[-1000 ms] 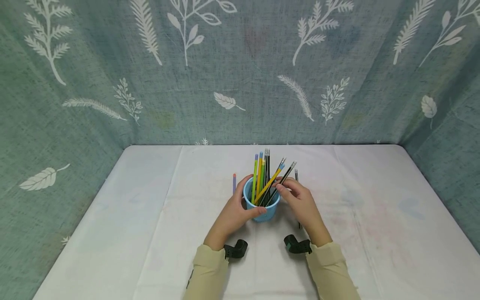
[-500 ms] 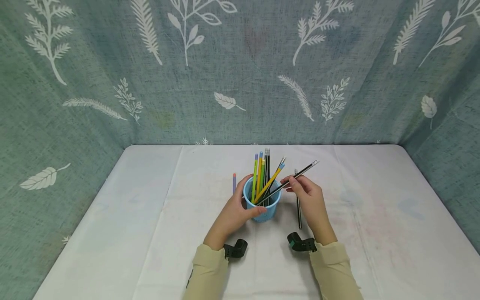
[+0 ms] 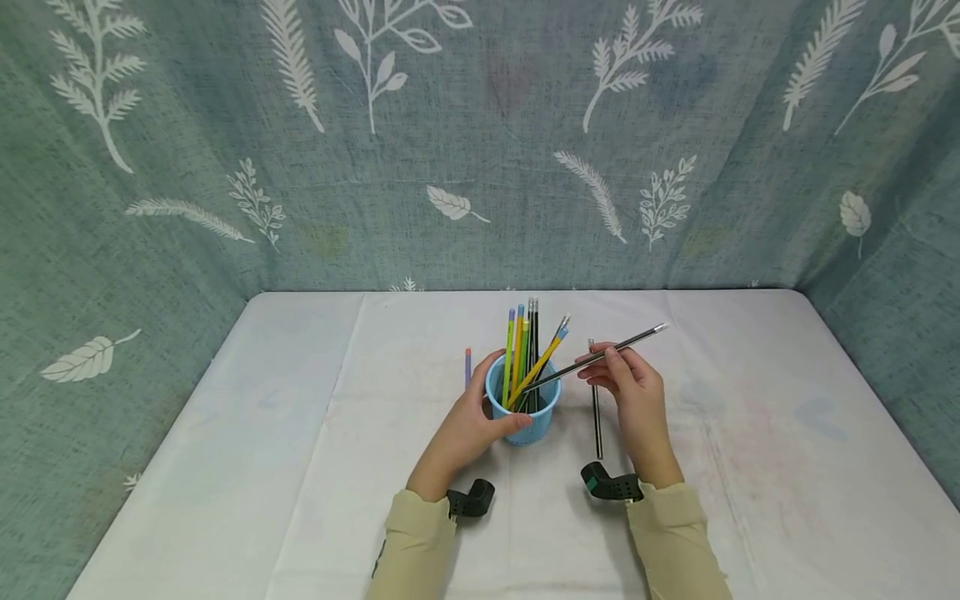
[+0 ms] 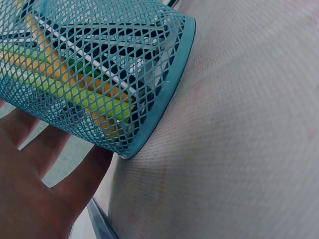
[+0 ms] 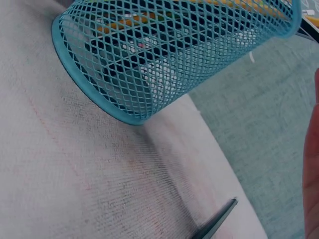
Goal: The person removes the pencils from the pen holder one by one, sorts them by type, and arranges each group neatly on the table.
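Observation:
A light-blue mesh pencil cup stands upright on the table, holding several green, yellow and black pencils. My left hand grips its side, thumb across the front near the rim. In the left wrist view, that hand's fingers lie along the mesh. Right of the cup, my right hand pinches a black pencil with a silvery end. This pencil slants, silvery end up to the right, its lower end overlapping the cup's mouth. In the right wrist view only an edge of that hand shows.
Another black pencil lies on the white-covered table, right of the cup and partly behind my right hand. A purple pencil with an orange end lies left of the cup. A leaf-patterned green curtain surrounds the table's back and sides.
My right hand has moved right, away from the cup, tilting the black pencil lower and drawing it partway out. My left hand and the cup have stayed put.

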{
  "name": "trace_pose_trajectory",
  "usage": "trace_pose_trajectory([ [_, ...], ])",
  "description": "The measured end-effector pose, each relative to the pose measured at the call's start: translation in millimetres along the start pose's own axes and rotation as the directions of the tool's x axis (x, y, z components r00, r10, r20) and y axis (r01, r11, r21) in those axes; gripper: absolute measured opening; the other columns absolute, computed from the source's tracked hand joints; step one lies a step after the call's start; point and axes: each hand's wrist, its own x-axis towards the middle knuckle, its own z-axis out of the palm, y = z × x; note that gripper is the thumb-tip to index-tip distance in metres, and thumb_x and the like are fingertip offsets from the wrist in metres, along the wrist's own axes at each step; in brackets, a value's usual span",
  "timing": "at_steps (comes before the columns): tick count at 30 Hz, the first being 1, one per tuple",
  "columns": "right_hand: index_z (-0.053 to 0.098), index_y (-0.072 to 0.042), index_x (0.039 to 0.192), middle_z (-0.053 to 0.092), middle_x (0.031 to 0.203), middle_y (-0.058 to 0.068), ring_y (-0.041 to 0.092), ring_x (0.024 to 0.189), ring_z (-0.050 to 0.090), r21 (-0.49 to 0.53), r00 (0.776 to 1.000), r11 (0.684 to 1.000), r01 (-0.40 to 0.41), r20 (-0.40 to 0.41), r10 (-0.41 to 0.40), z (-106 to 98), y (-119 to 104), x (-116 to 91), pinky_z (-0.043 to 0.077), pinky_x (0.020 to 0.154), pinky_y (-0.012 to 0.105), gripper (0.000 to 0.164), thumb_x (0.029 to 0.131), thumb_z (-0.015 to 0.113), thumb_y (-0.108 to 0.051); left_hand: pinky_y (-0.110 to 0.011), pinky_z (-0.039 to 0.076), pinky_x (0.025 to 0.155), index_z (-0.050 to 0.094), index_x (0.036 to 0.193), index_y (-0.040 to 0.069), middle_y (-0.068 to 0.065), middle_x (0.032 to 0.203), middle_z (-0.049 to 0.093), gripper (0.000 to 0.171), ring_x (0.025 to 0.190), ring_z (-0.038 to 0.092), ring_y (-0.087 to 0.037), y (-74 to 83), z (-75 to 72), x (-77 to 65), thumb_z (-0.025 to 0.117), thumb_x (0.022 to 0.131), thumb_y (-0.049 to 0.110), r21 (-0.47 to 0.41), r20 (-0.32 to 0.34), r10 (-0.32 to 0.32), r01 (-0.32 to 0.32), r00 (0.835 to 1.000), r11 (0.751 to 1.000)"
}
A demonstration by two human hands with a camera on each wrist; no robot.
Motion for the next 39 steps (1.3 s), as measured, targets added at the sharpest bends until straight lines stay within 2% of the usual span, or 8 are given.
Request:
trace_pose_trajectory([
  [3,0.054,0.004,0.111,0.062,0.095,0.019,0.028,0.080,0.060,0.069,0.998,0.997,0.019,-0.062,-0.015,-2,1,1,0.049,0.070,0.029,0.035,0.094,0.045,-0.025,-0.048,0.032,0.094,0.018,0.131,0.054,0.011,0.129,0.041,0.087,0.116,0.042,-0.013,-8.9,1.3,3.5,0.074,0.065,0.049,-0.001,-0.014,0.009,-0.009,1.000,1.000],
  [9,0.052,0.005,0.111,0.061,0.086,0.018,0.024,0.069,0.059,0.225,0.974,0.974,-0.007,-0.219,0.058,0,-13,0,0.050,0.060,0.028,0.036,0.093,0.047,-0.026,-0.048,0.032,0.094,0.018,0.132,0.052,0.009,0.129,0.041,0.087,0.117,0.041,-0.014,-12.2,2.0,4.7,0.074,0.066,0.048,-0.006,-0.012,0.042,-0.042,0.999,0.999],
  [15,0.050,0.006,0.112,0.058,0.081,0.014,0.022,0.063,0.056,0.377,0.949,0.926,-0.018,-0.285,0.134,-6,-13,0,0.049,0.056,0.027,0.036,0.094,0.046,-0.025,-0.046,0.032,0.095,0.018,0.133,0.050,0.007,0.129,0.041,0.085,0.117,0.041,-0.014,3.4,-0.6,0.4,0.073,0.069,0.044,-0.008,0.010,0.010,-0.009,1.000,1.000],
  [20,0.048,0.005,0.114,0.059,0.082,0.017,0.024,0.059,0.056,0.384,0.948,0.923,-0.023,-0.284,0.142,-11,-10,0,0.047,0.051,0.026,0.037,0.095,0.044,-0.025,-0.045,0.033,0.095,0.019,0.137,0.040,0.002,0.131,0.040,0.084,0.118,0.041,-0.017,19.2,-3.4,-6.6,0.072,0.073,0.037,-0.021,0.036,0.013,-0.012,0.999,1.000],
  [24,0.049,0.004,0.116,0.059,0.079,0.017,0.021,0.054,0.054,0.312,0.950,0.948,-0.056,-0.274,0.146,-15,-2,1,0.046,0.048,0.024,0.040,0.094,0.046,-0.029,-0.043,0.034,0.095,0.018,0.138,0.039,0.001,0.132,0.039,0.083,0.119,0.040,-0.016,21.1,-3.8,-8.4,0.072,0.074,0.036,-0.029,0.045,0.015,-0.014,0.999,0.999],
  [30,0.050,-0.008,0.122,0.060,0.074,0.015,0.016,0.048,0.050,0.080,0.939,0.978,-0.191,-0.276,0.206,-19,13,-1,0.044,0.044,0.024,0.042,0.093,0.043,-0.037,-0.041,0.034,0.095,0.017,0.138,0.041,0.003,0.133,0.038,0.084,0.119,0.040,-0.015,17.2,-3.2,-7.6,0.072,0.074,0.036,-0.041,0.046,0.029,-0.027,0.999,0.999],
  [34,0.046,-0.012,0.128,0.058,0.074,0.015,0.013,0.048,0.047,-0.042,0.931,0.959,-0.280,-0.255,0.260,-19,19,-2,0.042,0.043,0.025,0.042,0.095,0.038,-0.037,-0.042,0.034,0.095,0.016,0.137,0.042,0.003,0.133,0.038,0.085,0.119,0.040,-0.016,15.9,-2.8,-7.4,0.072,0.073,0.038,-0.039,0.048,0.015,-0.013,0.999,0.999],
  [39,0.041,-0.016,0.133,0.057,0.076,0.014,0.010,0.046,0.042,-0.186,0.914,0.902,-0.391,-0.190,0.357,-17,16,0,0.038,0.040,0.025,0.038,0.095,0.038,-0.024,-0.042,0.034,0.095,0.016,0.138,0.041,0.002,0.133,0.038,0.085,0.120,0.040,-0.016,16.0,-3.2,-7.0,0.071,0.073,0.040,-0.043,0.049,0.014,-0.012,0.999,0.999],
])
